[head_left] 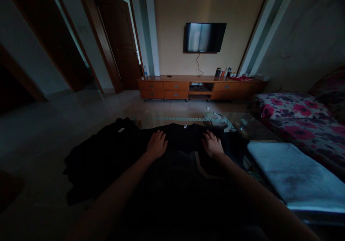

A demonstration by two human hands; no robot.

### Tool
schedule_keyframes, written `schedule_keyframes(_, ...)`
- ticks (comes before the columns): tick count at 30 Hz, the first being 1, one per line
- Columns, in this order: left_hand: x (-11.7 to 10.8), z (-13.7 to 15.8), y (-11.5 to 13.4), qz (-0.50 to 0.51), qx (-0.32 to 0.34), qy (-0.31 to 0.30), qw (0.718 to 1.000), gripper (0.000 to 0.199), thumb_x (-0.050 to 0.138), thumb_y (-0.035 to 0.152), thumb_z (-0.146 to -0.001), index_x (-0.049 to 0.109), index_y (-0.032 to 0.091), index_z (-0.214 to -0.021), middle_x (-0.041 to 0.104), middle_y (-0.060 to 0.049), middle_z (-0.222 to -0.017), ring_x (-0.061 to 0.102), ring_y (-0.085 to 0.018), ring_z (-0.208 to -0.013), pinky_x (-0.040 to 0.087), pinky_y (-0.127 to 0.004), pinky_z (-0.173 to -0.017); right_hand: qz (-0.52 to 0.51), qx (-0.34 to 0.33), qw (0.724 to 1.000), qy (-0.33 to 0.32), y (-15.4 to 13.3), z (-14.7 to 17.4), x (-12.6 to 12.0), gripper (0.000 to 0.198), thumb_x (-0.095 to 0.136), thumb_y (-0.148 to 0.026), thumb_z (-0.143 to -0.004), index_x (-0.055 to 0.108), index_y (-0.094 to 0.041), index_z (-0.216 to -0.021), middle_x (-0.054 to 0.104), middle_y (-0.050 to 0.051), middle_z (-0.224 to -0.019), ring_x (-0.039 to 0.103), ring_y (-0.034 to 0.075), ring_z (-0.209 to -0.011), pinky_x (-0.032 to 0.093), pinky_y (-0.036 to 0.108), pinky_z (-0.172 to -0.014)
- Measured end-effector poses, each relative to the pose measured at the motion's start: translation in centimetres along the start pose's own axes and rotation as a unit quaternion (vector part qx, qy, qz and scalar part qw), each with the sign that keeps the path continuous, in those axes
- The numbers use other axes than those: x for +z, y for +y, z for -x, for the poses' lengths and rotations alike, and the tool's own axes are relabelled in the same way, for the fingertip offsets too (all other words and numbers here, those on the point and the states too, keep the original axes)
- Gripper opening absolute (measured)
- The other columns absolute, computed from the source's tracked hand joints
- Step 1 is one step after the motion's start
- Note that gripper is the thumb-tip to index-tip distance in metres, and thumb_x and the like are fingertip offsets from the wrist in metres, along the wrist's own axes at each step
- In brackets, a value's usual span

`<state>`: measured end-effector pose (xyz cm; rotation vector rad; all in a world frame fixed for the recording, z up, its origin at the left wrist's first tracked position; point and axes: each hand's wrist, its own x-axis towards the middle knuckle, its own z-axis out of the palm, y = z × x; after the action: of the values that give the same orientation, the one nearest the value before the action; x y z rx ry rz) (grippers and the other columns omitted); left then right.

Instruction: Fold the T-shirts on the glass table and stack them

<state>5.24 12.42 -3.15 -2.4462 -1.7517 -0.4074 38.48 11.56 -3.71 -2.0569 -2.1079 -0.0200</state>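
Observation:
A black garment [184, 139], with a small white label [185, 126] at its far edge, lies spread across a glass table [151, 121]. On its left part rests my left hand [157, 144], palm down with the fingers stretched forward. My right hand [212, 144] lies on the right part, fingers apart and slightly bent. Both hands press on the cloth and hold nothing that I can see. Left of them is a heap of dark clothing [99, 154] with a pale tag on it. Deep shadow hides the near side of the cloth.
To the right lies a pale blue, flat cloth-like thing [299, 176], beside a flower-patterned sofa [296, 108]. A plastic bag [215, 117] and a small glass object [243, 122] are on the table's far part. Beyond stand a wooden cabinet [176, 86] and a wall television [205, 37].

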Motion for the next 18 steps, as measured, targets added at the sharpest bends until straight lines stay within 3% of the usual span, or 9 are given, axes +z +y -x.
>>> schedule_keyframes(7,-3.8,6.6,1.3,-0.001,-0.022,-0.001,1.000,0.042,0.049,0.031,-0.097,0.059,0.014,-0.134,0.059,-0.016,-0.139,0.049,-0.031,-0.134,0.033,-0.044,-0.114,-0.004,0.009,1.000,-0.008,-2.1,6.7,-2.8,0.056,0.030,-0.044,-0.105,0.044,-0.018,-0.153,0.029,0.011,-0.166,0.021,0.027,-0.153,0.022,0.045,-0.120)
schedule_keyframes(13,-6.2,9.6,0.5,0.026,-0.199,0.048,0.978,0.032,0.056,0.029,-0.091,0.062,0.018,-0.120,0.061,-0.014,-0.122,0.056,-0.030,-0.116,0.047,-0.040,-0.093,-0.012,0.071,0.997,-0.028,-2.3,10.4,-2.4,0.060,0.029,-0.048,-0.104,0.042,-0.020,-0.155,0.028,0.008,-0.167,0.019,0.028,-0.154,0.019,0.046,-0.121)
schedule_keyframes(18,-7.0,9.4,-3.8,0.051,-0.315,0.113,0.941,0.033,0.059,0.026,-0.088,0.059,0.014,-0.118,0.060,-0.016,-0.118,0.059,-0.030,-0.114,0.047,-0.039,-0.098,-0.021,0.102,0.994,-0.023,-2.0,11.4,-1.1,0.062,0.027,-0.050,-0.103,0.042,-0.020,-0.156,0.033,0.008,-0.165,0.023,0.028,-0.153,0.017,0.045,-0.122)
